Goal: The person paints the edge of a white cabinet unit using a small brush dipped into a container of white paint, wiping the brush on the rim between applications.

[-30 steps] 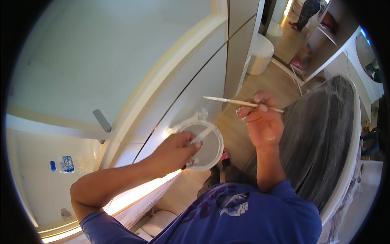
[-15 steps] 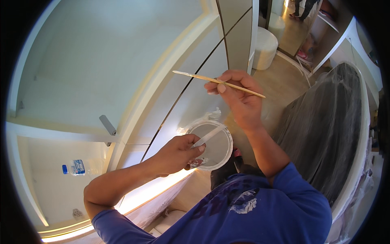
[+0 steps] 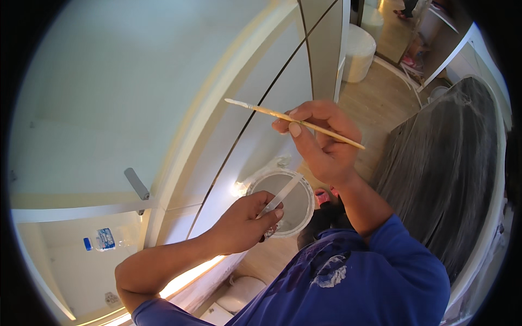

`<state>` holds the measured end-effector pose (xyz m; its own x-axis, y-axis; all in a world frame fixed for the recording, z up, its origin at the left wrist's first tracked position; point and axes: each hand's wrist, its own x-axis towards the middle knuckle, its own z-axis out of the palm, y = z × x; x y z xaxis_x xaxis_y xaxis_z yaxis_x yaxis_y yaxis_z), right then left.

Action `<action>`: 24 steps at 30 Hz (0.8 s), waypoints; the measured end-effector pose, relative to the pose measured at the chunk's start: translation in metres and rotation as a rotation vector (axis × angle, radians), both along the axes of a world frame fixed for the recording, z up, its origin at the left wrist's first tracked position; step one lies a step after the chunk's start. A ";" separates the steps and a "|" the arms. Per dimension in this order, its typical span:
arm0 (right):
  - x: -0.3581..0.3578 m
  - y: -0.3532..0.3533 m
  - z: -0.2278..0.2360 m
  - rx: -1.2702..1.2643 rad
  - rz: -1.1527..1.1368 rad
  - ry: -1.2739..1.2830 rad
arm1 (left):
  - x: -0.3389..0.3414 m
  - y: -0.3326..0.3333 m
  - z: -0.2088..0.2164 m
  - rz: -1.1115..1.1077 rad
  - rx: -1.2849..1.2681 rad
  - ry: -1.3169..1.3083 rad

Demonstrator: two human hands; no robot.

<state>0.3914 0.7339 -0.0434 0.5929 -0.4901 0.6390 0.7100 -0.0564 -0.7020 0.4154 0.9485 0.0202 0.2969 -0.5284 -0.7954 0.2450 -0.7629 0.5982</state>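
Observation:
My right hand (image 3: pixel 329 138) pinches a thin wooden paintbrush (image 3: pixel 288 118) between thumb and fingers. Its white-coated tip points left, near the edge of the pale cabinet panel. Lower down, my left hand (image 3: pixel 244 220) is closed on a flat white bucket handle (image 3: pixel 285 190) that spans to the far rim. Below it hangs a round white bucket (image 3: pixel 310 204), grey-white inside, its lower left covered by my hand. Something smeared with white shows beneath my left fingers, too hidden to name.
On the left, a large pale cabinet front (image 3: pixel 109 108) has a grey bar handle (image 3: pixel 136 183). A plastic bottle (image 3: pixel 106 239) lies in the lit compartment below. To the right stands a dark, plastic-wrapped piece (image 3: pixel 440 163). A white round stool (image 3: pixel 359 54) stands farther off.
The view has shifted a little. The brush and my right hand sit slightly lower, and my left hand with the bucket is lower too. Both grips stay the same.

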 end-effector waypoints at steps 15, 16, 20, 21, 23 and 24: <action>0.012 0.006 -0.004 -0.071 -0.071 -0.060 | 0.003 0.001 0.002 -0.073 -0.063 -0.104; 0.014 0.006 -0.003 -0.074 -0.074 -0.072 | 0.004 0.000 0.003 -0.065 -0.057 -0.099; 0.013 0.006 -0.003 -0.073 -0.079 -0.062 | 0.003 0.002 0.001 -0.067 -0.062 -0.099; 0.014 0.005 -0.003 -0.069 -0.071 -0.069 | 0.003 0.003 0.000 -0.074 -0.073 -0.105; 0.014 0.005 -0.002 -0.064 -0.057 -0.080 | 0.002 0.002 0.001 -0.069 -0.070 -0.112; 0.015 0.004 -0.002 -0.067 -0.065 -0.089 | 0.002 0.001 0.001 -0.068 -0.071 -0.114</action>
